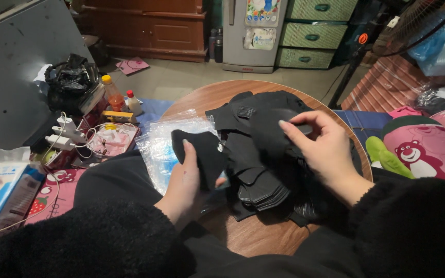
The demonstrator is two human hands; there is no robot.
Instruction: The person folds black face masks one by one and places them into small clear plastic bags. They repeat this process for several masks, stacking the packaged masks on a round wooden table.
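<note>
The left hand [184, 185] is closed around a single black fabric face mask [202, 154], thumb laid up its front, holding it over the near left edge of the round wooden table [253, 234]; behind the mask, at the table's left edge, lie clear plastic bags [168, 139], crinkled and overlapping one another. The right hand [325, 149] pinches another black mask piece [271, 123] between thumb and fingertips (the fingers narrowly bent, not spread), lifting it just above the pile of black masks [256, 175] that covers the middle and far part of the table; the near end of that pile is a fanned stack of folded pieces, lying between the two hands. Both sleeves are dark and fleecy.

On the floor left of the table stand an orange-capped bottle [112, 94] and a small red-capped bottle [133, 103], near a black bag [70, 82] and a white power strip [65, 135] with tangled cables; a tissue pack [1, 193] lies at the near left. To the right of the table sits a pink bear-printed cushion [423, 152]; at the far wall stand a small grey refrigerator [253, 33] and green drawers [312, 33].
</note>
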